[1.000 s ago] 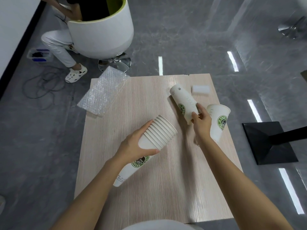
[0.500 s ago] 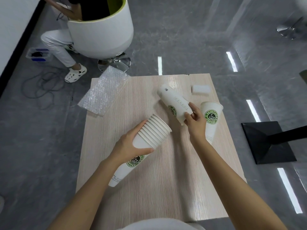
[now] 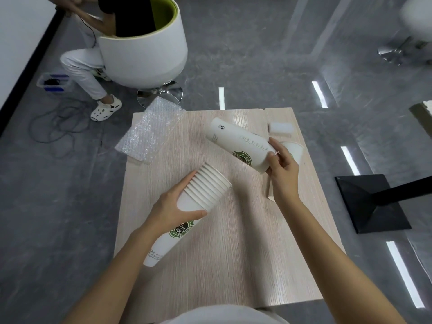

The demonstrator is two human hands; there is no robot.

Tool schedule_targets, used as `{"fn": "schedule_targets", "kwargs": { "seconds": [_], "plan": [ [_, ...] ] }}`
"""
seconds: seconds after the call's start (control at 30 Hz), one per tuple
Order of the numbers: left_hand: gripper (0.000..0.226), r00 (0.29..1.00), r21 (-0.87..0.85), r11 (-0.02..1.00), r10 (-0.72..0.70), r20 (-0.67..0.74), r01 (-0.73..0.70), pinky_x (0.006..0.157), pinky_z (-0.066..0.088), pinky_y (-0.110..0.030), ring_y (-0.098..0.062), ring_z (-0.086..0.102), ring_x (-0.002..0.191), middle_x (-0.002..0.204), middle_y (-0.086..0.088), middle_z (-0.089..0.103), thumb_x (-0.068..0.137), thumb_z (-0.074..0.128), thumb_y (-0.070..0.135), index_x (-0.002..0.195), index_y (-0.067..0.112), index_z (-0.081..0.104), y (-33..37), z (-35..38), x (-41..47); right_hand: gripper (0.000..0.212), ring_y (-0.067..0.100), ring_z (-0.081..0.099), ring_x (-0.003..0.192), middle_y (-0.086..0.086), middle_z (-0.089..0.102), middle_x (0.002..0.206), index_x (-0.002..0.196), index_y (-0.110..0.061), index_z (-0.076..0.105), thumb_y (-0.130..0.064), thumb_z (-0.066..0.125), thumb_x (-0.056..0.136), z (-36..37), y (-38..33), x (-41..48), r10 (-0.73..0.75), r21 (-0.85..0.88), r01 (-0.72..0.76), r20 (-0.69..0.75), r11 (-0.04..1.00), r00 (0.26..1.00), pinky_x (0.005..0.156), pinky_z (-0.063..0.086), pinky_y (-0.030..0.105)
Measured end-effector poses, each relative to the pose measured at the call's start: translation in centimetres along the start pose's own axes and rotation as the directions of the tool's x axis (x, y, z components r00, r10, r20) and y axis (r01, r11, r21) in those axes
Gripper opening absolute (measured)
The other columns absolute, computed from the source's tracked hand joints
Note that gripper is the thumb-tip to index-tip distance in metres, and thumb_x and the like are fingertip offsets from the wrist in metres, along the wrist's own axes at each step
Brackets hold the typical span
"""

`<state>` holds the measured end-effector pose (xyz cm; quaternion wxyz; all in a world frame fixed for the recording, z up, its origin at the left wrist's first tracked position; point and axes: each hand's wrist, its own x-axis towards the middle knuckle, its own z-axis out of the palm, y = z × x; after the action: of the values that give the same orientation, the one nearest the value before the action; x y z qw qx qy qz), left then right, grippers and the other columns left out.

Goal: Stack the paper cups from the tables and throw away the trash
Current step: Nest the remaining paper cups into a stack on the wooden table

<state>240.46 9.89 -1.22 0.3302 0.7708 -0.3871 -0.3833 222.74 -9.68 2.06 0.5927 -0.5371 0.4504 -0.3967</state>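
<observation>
White paper, printed with a green coffee logo, fills both grips. The right hand (image 3: 282, 169) pinches the rim end of a single cup (image 3: 240, 146) between thumb and fingertips, holding it lifted and tilted, its closed base pointing away toward the far edge of the table (image 3: 210, 265). The left hand (image 3: 173, 206) wraps its fingers firmly around the stack of cups (image 3: 198, 199), just below the fanned rims; the stack is tilted, its open mouth facing toward the single cup and its base low, near the table's front half.

The step in hand looks like nesting the single cup into the stack. To do it well, I judge the cup must be turned so its base, now pointing away, leads into the stack's mouth, with both axes lined up before pushing; a light grip avoids crushing the thin wall.

Another cup (image 3: 295, 150) lies on its side on the table just behind the right hand, largely hidden by it, so its contents cannot be told. The stack's top cup looks empty from this angle; the single cup's mouth is hidden.

A sheet of bubble wrap (image 3: 147, 134) overhangs the table's far left corner, and a small white foam block (image 3: 280, 129) sits near its far right corner, likely trash.
</observation>
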Motion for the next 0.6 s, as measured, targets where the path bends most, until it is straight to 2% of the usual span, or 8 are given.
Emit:
{"fn": "schedule_targets", "kwargs": {
  "seconds": [0.07, 0.17, 0.27, 0.37, 0.47, 0.6],
  "plan": [
    [0.103, 1.0, -0.009, 1.0, 0.002, -0.007, -0.002, 0.095, 0.049, -0.037, -0.009, 0.055, 0.114, 0.13, 0.024, 0.051, 0.064, 0.089, 0.04, 0.143, 0.061, 0.026, -0.3, -0.3, -0.4, 0.031, 0.015, 0.056, 0.114, -0.006, 0.062, 0.118, 0.124, -0.018, 0.06, -0.007, 0.047, 0.097, -0.3, -0.6, -0.1, -0.074, -0.044, 0.074, 0.005, 0.996, 0.997, 0.097, 0.048, 0.036],
    [0.105, 1.0, -0.023, 1.0, 0.015, -0.009, -0.015, 0.094, 0.049, -0.035, -0.007, 0.054, 0.114, 0.128, 0.028, 0.051, 0.058, 0.087, 0.049, 0.14, 0.064, 0.025, -0.5, -0.8, -1.0, 0.031, 0.009, 0.053, 0.118, -0.001, 0.061, 0.126, 0.124, -0.014, 0.061, -0.008, 0.045, 0.098, -0.8, -1.1, 0.1, -0.152, -0.134, 0.152, 0.015, 0.979, 0.988, 0.105, 0.043, 0.035],
    [0.103, 1.0, -0.03, 0.999, 0.014, -0.015, -0.014, 0.097, 0.048, -0.037, -0.007, 0.053, 0.115, 0.128, 0.028, 0.05, 0.057, 0.088, 0.047, 0.134, 0.072, 0.023, -0.5, -1.1, -1.7, 0.032, 0.009, 0.054, 0.118, 0.002, 0.061, 0.127, 0.125, -0.01, 0.06, -0.007, 0.042, 0.099, -1.1, -1.3, 0.2, -0.202, -0.179, 0.207, 0.043, 0.962, 0.978, 0.102, 0.044, 0.027],
    [0.101, 1.0, -0.035, 0.999, 0.018, -0.008, -0.018, 0.097, 0.048, -0.036, -0.002, 0.053, 0.114, 0.126, 0.036, 0.048, 0.049, 0.081, 0.059, 0.128, 0.078, 0.021, -0.4, -1.4, -2.4, 0.033, 0.002, 0.054, 0.114, 0.002, 0.062, 0.125, 0.124, -0.009, 0.061, -0.004, 0.04, 0.098, -1.1, -1.4, 0.0, -0.22, -0.193, 0.231, 0.077, 0.954, 0.972, 0.095, 0.043, 0.014],
    [0.101, 1.0, -0.019, 0.999, 0.028, 0.01, -0.028, 0.098, 0.049, -0.041, -0.007, 0.054, 0.115, 0.13, 0.027, 0.051, 0.05, 0.08, 0.059, 0.13, 0.075, 0.021, -0.4, -1.7, -2.9, 0.033, -0.002, 0.055, 0.112, -0.002, 0.064, 0.12, 0.122, -0.01, 0.062, -0.003, 0.04, 0.098, -0.8, -1.5, -0.2, -0.231, -0.212, 0.252, 0.119, 0.944, 0.966, 0.095, 0.042, 0.013],
    [0.102, 0.998, -0.004, 0.999, 0.05, 0.024, -0.05, 0.098, 0.05, -0.042, -0.006, 0.054, 0.116, 0.132, 0.028, 0.051, 0.052, 0.081, 0.057, 0.134, 0.073, 0.022, -0.5, -1.9, -3.7, 0.033, 0.001, 0.054, 0.114, -0.005, 0.063, 0.12, 0.123, -0.012, 0.062, -0.005, 0.039, 0.099, -0.4, -1.3, -0.9, -0.213, -0.21, 0.239, 0.137, 0.948, 0.967, 0.097, 0.042, 0.015]
  ]
}}
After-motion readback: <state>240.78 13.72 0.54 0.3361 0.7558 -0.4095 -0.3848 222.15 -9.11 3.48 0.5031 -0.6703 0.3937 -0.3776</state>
